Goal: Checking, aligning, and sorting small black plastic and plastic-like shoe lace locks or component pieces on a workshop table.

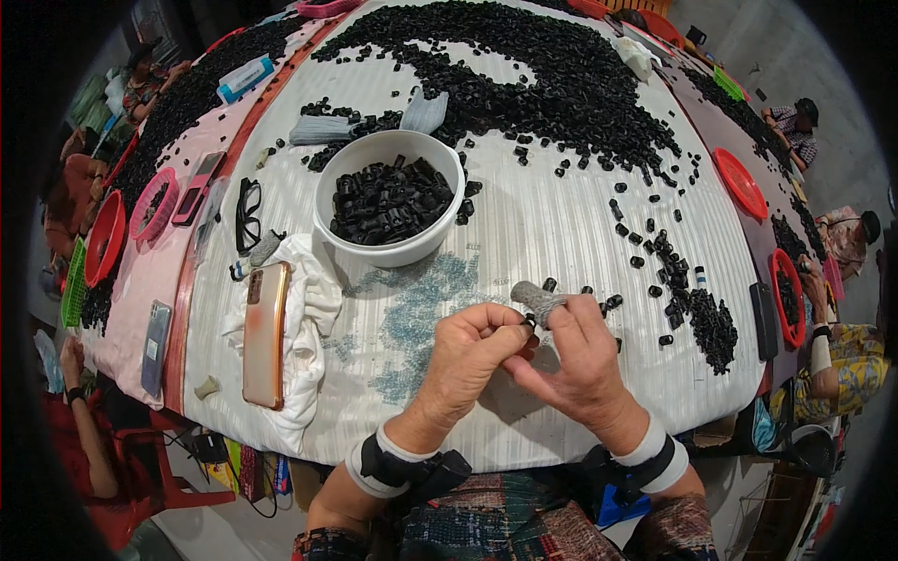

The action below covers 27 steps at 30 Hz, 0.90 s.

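My left hand (468, 360) is closed, thumb and forefinger pinching a small black plastic part (530, 321). Against that part my right hand (591, 374) also closes, its fingers bent and its thumb reaching under the left fingertips, partly hidden. A grey knitted finger sleeve (537, 299) covers one finger of the right hand. Several loose black parts (614, 302) lie just beyond it on the white striped cloth (561, 439). Farther off, left of centre, stands a white bowl (398, 255) filled with similar short black pieces.
A large heap of black parts (580, 75) spreads over the far table; a smaller pile (713, 332) lies right. At left are a phone (267, 337) on a white cloth (318, 290) and black-framed glasses (248, 215). Other people sit along both sides, near red baskets (741, 182).
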Available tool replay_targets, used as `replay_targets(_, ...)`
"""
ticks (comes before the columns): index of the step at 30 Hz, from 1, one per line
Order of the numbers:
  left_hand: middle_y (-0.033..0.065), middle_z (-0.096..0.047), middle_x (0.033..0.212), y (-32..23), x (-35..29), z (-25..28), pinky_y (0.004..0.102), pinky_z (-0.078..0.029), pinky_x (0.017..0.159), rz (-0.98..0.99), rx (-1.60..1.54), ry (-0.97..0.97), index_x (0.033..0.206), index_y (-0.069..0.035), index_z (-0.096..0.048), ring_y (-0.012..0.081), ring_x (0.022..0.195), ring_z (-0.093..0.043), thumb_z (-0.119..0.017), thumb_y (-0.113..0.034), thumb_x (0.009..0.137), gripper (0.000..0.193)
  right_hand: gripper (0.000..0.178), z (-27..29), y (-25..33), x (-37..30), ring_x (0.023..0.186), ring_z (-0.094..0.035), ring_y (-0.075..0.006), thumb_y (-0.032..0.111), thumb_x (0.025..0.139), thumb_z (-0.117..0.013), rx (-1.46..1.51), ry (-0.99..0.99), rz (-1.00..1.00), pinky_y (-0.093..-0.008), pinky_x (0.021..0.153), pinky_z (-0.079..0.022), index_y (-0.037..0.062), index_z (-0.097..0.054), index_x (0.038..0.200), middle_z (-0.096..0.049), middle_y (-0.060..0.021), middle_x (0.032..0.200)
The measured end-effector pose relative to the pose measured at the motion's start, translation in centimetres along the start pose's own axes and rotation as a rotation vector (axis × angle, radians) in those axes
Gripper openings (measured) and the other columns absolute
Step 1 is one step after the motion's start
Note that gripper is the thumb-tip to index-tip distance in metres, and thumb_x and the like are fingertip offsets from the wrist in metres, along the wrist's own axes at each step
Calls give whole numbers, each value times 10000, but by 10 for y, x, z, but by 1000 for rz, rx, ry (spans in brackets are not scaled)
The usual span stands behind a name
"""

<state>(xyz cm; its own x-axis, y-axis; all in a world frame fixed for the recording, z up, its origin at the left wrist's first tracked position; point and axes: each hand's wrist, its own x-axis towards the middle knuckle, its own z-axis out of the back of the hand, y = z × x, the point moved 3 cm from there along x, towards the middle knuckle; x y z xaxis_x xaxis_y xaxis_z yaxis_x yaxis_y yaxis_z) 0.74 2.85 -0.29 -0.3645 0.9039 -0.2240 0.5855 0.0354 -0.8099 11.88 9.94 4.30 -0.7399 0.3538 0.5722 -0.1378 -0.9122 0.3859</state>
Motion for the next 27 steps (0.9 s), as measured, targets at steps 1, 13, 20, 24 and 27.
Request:
replay_targets(1, 88, -659, 769, 0, 0, -1, 204, -518, 608, -16, -14, 5, 884, 36, -618, 102, 638, -619, -627, -69, 825, 121, 440, -3, 0, -2, 727, -538, -274, 115, 577, -792, -41, -20, 9, -331, 592, -478, -24, -537, 908, -498, -148, 873)
replay_targets(13, 67, -648, 741, 3, 1, 4, 191, -486, 574, 29, 44, 24, 885, 33, -623, 82, 631, -598, -626, -69, 822, 120, 371, -9, -4, -4, 613, -536, -237, 82, 573, -764, -121, -25, 23, -321, 489, -457, -11, -540, 854, -478, -98, 713)
replay_targets(20, 41, -647, 733, 3, 1, 2, 196, -487, 569, 48, 59, 14, 901, 14, -642, 71, 641, -588, -641, -91, 845, 119, 335, -1, -7, -2, 623, -548, -242, 72, 602, -740, -148, -1, 17, -323, 492, -460, -21, -553, 865, -495, -99, 709)
replay_targets(24, 46, -646, 751, 2, 0, 2, 207, -507, 581, 37, 88, 27, 911, 15, -648, 85, 648, -602, -636, -92, 855, 121, 322, 1, -6, -1, 610, -542, -241, 67, 609, -732, -126, 12, 38, -321, 494, -459, -21, -554, 863, -491, -99, 697)
replay_targets(27, 54, -644, 764, 4, 0, 6, 213, -521, 588, 20, 113, 37, 916, 19, -643, 97, 649, -615, -629, -85, 858, 119, 286, -1, -6, -2, 593, -533, -236, 58, 614, -725, -122, 3, 48, -319, 493, -457, -12, -554, 832, -481, -93, 678)
